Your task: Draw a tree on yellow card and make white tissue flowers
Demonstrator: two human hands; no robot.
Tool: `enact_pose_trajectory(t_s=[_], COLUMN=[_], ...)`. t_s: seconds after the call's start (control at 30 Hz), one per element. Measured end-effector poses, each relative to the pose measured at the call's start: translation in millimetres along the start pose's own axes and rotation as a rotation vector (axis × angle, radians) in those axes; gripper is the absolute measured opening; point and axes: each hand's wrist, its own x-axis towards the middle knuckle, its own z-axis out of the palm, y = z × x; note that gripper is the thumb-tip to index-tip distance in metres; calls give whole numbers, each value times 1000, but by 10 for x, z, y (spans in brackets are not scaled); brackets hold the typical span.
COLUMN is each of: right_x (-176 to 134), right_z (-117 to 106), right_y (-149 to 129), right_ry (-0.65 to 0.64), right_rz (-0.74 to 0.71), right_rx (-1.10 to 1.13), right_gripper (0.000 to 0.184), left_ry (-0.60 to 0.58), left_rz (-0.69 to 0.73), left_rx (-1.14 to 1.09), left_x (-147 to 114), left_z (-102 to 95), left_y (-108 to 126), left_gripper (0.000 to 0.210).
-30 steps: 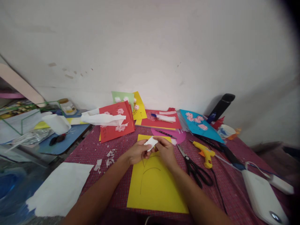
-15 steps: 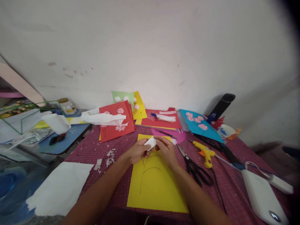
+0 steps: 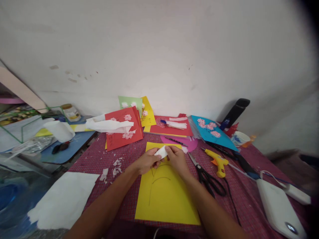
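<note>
A small piece of white tissue paper (image 3: 161, 152) is pinched between my two hands above a yellow sheet of paper (image 3: 171, 202). My left hand (image 3: 147, 161) grips its left end, fingers closed. At the other end, the fingers of my right hand (image 3: 175, 160) are closed on the same piece. Thin dark curved lines are drawn on the yellow sheet, partly covered by my hands. Just right of the sheet lie black-handled scissors (image 3: 208, 179) with their blades pointing away, and beyond them a yellow glue gun (image 3: 217, 162).
Red cards with paper flowers (image 3: 124, 139) lean at the back left, under a white paper strip (image 3: 109, 125). A blue flowered card (image 3: 211, 131) and a small bowl (image 3: 240, 137) stand back right. A white power bank (image 3: 276, 205) lies front right; a white sheet (image 3: 67, 199) front left.
The white tissue piece has turned slightly and shows a little more to the right between my fingers. Both hands keep nearly the same place.
</note>
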Motion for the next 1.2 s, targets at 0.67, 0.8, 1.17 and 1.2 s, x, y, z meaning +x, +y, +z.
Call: enact_pose_trajectory(t_s=[0.67,0.8,1.17,1.2], right_x=[111,156,-1011,-1041], right_z=[2,-405,-1364,-1346], right_y=[16,-265,-11,18], right_ry=[21,2,-197,-204], right_rz=[-44,-140,209,226], right_rx=[-71,-279,-1226,-1247], right_gripper=[35,28,31,34], left_ry=[31,27,-16,-20], left_rz=[-7,-17,-15,-20], left_rx=[-160,-249,-402,-414], left_x=[51,31,-16,-19], left_z=[25,13,20,16], left_y=[-10,36,103,100], left_gripper=[39,40,27,26])
